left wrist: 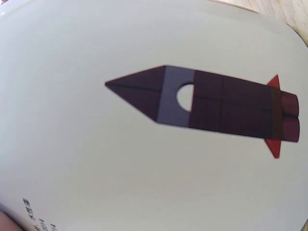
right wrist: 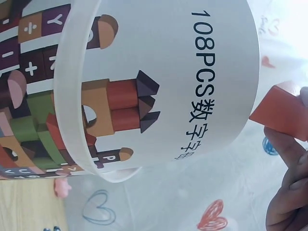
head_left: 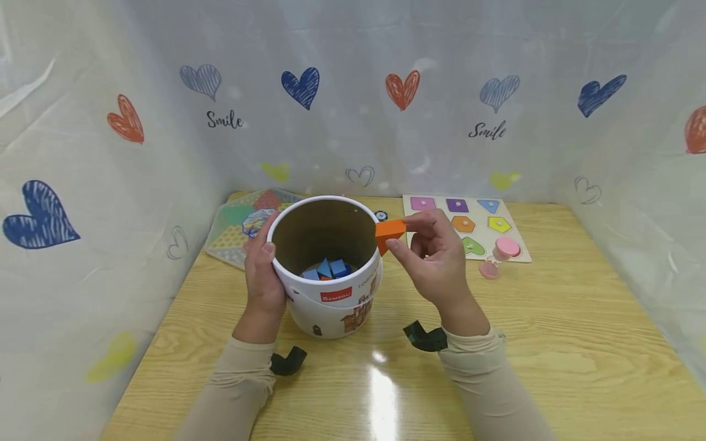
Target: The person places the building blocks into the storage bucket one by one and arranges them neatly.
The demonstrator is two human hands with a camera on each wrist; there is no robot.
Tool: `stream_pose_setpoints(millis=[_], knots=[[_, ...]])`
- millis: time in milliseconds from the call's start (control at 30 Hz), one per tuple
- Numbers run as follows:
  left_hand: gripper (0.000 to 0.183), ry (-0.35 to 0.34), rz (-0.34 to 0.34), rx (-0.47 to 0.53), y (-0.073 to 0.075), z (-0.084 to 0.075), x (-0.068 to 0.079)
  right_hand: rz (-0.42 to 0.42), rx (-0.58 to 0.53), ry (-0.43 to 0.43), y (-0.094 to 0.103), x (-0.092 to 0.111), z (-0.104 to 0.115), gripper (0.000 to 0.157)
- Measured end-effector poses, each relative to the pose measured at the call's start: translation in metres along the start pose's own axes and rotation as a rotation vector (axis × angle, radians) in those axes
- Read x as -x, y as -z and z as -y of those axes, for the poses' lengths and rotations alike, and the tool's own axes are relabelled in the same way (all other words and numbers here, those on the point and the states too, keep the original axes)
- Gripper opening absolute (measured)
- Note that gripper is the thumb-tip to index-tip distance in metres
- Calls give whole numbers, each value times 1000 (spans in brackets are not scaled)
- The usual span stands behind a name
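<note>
A white printed bucket point(head_left: 331, 309) stands on the table, tilted a little, its open top facing up. Several blue blocks point(head_left: 325, 269) and a bit of orange lie on its floor. At the bucket's left side, my left hand point(head_left: 263, 272) holds the wall, with the thumb at the rim. My right hand point(head_left: 438, 263) pinches an orange block point(head_left: 389, 231) between thumb and fingers, just at the right rim. In the right wrist view, the same orange block point(right wrist: 281, 111) appears beside the rim. The left wrist view is filled by the bucket's wall point(left wrist: 96, 159) with a rocket picture.
Behind the right hand lies a shape puzzle board point(head_left: 441, 205). A pink hourglass-like toy point(head_left: 499, 254) sits on its near corner. A colourful patterned board point(head_left: 228, 223) lies at the back left. Hanging sheets point(head_left: 353, 141) with hearts enclose the wooden table point(head_left: 562, 343).
</note>
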State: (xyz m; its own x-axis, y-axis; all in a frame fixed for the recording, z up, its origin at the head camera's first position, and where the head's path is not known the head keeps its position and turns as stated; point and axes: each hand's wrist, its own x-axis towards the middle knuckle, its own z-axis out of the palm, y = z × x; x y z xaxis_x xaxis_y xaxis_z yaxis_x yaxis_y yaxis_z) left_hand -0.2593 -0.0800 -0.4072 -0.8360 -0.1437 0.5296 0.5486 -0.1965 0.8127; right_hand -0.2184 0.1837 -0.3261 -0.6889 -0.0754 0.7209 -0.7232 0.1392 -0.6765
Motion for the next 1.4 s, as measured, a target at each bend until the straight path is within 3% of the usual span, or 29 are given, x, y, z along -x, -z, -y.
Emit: stream_pose_setpoints(millis=[133,267,433,667,933,1200,1400], knots=[[56,-20,-5,-17,1,0,-1,10,-5,-34,-2,1,-1,35],[56,-31,-8,-53,3,-2,0,100,65,-90,-8,3,0,37],[56,-28,-9,-39,5,-4,1,184,126,-68,-14,3,-1,41],[57,-48,-19,-9,7,-4,2,269,102,-39,-19,2,-5,15],[57,-66,-19,-27,8,-7,2,279,117,-62,-20,3,-7,13],[55,21,26,2,-6,6,0,253,71,-102,-6,8,-12,15],[55,45,66,15,-15,17,0,247,84,-136,6,16,-18,17]])
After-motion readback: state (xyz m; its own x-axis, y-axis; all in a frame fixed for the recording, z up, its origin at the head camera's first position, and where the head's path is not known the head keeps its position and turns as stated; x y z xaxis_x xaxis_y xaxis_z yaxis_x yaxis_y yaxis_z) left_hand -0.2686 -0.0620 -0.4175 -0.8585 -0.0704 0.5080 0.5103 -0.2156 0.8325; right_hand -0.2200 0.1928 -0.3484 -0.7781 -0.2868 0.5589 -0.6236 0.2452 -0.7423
